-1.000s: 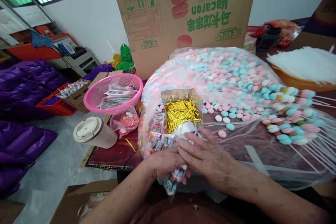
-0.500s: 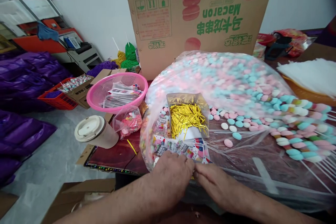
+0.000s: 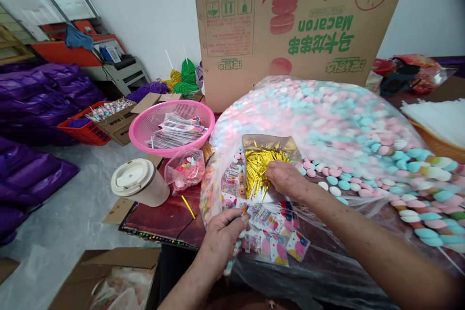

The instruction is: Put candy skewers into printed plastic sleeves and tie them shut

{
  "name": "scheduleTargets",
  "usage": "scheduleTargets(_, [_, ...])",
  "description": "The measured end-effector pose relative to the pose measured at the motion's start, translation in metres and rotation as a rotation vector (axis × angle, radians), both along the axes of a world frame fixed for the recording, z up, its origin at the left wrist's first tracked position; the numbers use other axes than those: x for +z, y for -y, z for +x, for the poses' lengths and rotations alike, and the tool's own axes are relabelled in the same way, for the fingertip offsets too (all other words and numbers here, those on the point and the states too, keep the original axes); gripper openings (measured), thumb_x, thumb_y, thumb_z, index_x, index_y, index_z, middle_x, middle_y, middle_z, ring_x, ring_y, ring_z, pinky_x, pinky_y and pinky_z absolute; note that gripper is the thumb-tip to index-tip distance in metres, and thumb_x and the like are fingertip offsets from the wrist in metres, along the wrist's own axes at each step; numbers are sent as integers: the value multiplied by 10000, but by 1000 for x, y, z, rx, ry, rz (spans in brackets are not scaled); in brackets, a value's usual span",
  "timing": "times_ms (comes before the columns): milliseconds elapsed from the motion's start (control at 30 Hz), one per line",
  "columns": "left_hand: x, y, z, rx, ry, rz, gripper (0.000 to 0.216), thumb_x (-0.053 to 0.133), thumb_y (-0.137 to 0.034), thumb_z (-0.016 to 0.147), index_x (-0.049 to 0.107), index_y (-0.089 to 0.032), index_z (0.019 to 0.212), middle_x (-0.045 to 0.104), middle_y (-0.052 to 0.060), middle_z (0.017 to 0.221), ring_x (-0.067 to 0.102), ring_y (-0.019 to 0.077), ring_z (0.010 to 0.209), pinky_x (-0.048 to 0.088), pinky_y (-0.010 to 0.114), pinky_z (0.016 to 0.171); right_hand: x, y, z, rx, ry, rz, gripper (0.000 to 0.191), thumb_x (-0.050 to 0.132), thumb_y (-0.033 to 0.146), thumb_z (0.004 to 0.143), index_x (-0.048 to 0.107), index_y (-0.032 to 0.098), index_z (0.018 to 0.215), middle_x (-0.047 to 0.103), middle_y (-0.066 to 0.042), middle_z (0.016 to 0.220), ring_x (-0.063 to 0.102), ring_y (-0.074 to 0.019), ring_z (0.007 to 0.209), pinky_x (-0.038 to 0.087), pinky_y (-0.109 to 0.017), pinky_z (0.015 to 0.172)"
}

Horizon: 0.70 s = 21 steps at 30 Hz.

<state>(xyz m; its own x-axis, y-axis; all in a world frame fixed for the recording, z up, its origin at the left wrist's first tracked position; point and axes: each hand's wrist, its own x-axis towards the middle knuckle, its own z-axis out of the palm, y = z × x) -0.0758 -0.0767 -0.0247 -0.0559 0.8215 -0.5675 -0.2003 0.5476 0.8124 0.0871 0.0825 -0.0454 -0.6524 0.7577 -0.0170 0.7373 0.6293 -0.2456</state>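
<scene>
My left hand [image 3: 225, 232] is closed round the upper part of a bagged marshmallow skewer [image 3: 237, 248], whose pastel candies show below the fingers. The bag's bunched top points up past my thumb. My right hand [image 3: 285, 178] reaches into a pile of gold twist ties [image 3: 258, 169], fingers pinched together at its right side; how many ties they grip is hidden. The ties lie in a small open box [image 3: 249, 143]. Printed candy bags [image 3: 271, 244] lie spread in front of the box, beside my left hand.
A large clear plastic bag of pink, blue and white candies [image 3: 319, 106] fills the table behind. At left stand a pink basket [image 3: 136, 131] of flat packets, a lidded cup [image 3: 156, 191] and a small candy bag [image 3: 187, 172]. A carton [image 3: 232, 72] rises at the back.
My hands were together at the table's front edge. Now my right hand has moved up into the gold ties, while my left hand has shifted left with the skewer. The view has turned slightly left.
</scene>
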Motion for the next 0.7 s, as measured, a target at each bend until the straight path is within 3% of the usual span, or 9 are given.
scheduleTargets(233, [-2,-14,1,130,100,-24,263,628,-358,625,577,-148,775,554,-33,582,457,50,365,171,137,307,25,13,19,-133,-56,29,211,372,215,868,559,194,773,505,8,603,434,-128,539,282,-233,516])
scheduleTargets(433, [-2,-19,11,116,107,12,236,626,-337,642,583,-144,771,582,-16,633,478,60,399,188,129,288,24,26,24,-327,-444,-70,122,414,207,795,483,194,696,493,3,601,434,-135,569,298,-247,541])
scheduleTargets(567, [4,-18,12,120,117,35,276,643,-338,656,603,-133,837,552,-25,550,417,49,369,193,133,304,21,36,28,-304,-559,-206,167,382,291,839,456,196,723,452,42,514,423,-116,480,331,-222,477])
scheduleTargets(700, [10,-21,22,-5,291,82,279,711,-289,583,611,-129,788,587,3,599,519,98,447,288,160,333,27,65,26,-257,-826,-349,211,397,367,873,464,193,774,461,51,536,417,-96,452,346,-206,440])
